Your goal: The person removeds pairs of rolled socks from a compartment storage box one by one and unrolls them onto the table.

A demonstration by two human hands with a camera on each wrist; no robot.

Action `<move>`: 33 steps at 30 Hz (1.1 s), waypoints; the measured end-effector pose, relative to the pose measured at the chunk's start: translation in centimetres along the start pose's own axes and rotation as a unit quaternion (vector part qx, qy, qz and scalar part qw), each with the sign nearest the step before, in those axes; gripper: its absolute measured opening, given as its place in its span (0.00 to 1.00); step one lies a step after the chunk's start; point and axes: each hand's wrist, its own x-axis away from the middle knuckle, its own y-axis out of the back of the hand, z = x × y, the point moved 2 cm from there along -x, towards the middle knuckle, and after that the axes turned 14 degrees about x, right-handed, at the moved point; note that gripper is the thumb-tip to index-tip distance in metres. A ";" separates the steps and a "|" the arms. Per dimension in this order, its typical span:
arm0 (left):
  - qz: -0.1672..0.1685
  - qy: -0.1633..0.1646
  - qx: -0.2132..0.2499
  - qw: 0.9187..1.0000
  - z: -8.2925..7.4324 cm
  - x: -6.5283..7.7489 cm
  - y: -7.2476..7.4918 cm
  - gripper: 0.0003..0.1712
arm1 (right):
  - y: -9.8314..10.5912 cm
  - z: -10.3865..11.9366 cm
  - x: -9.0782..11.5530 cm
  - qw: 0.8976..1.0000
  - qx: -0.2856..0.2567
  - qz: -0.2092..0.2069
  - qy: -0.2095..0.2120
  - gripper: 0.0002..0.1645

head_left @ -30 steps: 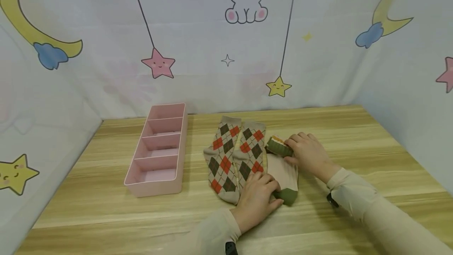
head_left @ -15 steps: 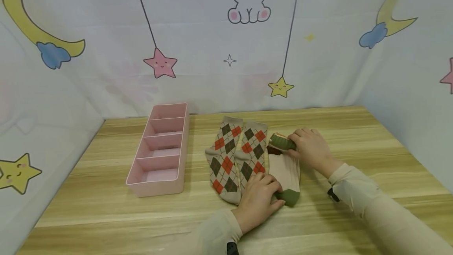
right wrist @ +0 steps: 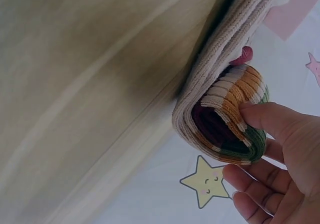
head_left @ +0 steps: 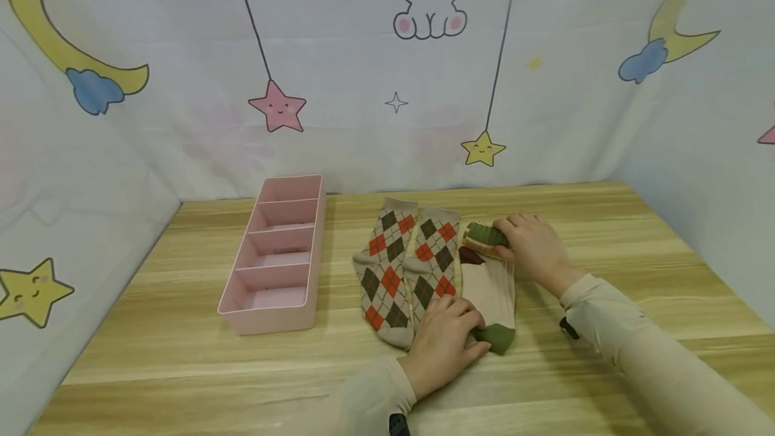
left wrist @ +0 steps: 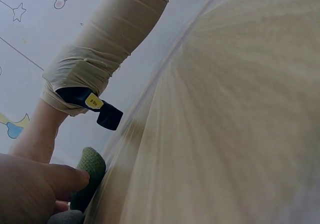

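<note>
A pair of cream ribbed socks [head_left: 487, 291] with a green toe [head_left: 499, 338] lies flat, its top end partly rolled. My right hand [head_left: 533, 251] grips the rolled end [head_left: 484, 235], which shows green, orange and white bands. In the right wrist view the thumb presses on the roll [right wrist: 235, 114] while the fingers lie below it. My left hand [head_left: 445, 338] rests at the toe end, fingers bent over it and overlapping an argyle sock [head_left: 426, 261]. In the left wrist view its thumb lies on the green toe [left wrist: 90, 176].
Another argyle sock [head_left: 387, 274] lies flat just left of the first. Farther left stands a pink organizer box [head_left: 272, 323] with several compartments. The wooden table [head_left: 151, 328] ends at a printed white curtain [head_left: 339, 120].
My right hand has moved slightly away from me, turning the roll so more green faces up and a dark red patch shows. The left hand has stayed in place.
</note>
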 end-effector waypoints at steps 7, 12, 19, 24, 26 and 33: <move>0.007 0.007 0.004 1.000 -0.1 0.0 0.1 0.11 | -0.2 -0.2 -0.2 1.000 0.010 -0.010 0.000 0.24; 0.008 0.007 0.004 1.000 -0.1 0.0 0.1 0.11 | -0.4 -0.3 -0.3 1.000 0.016 -0.023 0.000 0.23; 0.012 0.005 -0.002 1.000 -0.1 0.1 0.1 0.11 | -0.6 -0.5 -0.4 0.998 0.014 -0.053 -0.003 0.21; 0.020 0.006 0.004 1.000 0.0 0.0 0.0 0.11 | -0.9 -0.5 -0.6 0.997 0.020 -0.080 -0.001 0.20; 0.021 0.004 0.005 1.000 -0.1 0.1 0.0 0.10 | -1.0 -0.5 -0.6 0.997 0.015 -0.079 -0.003 0.18; 0.012 -0.025 0.002 1.000 -0.1 0.1 0.0 0.08 | -1.1 -0.4 -0.6 0.999 -0.001 -0.049 -0.004 0.14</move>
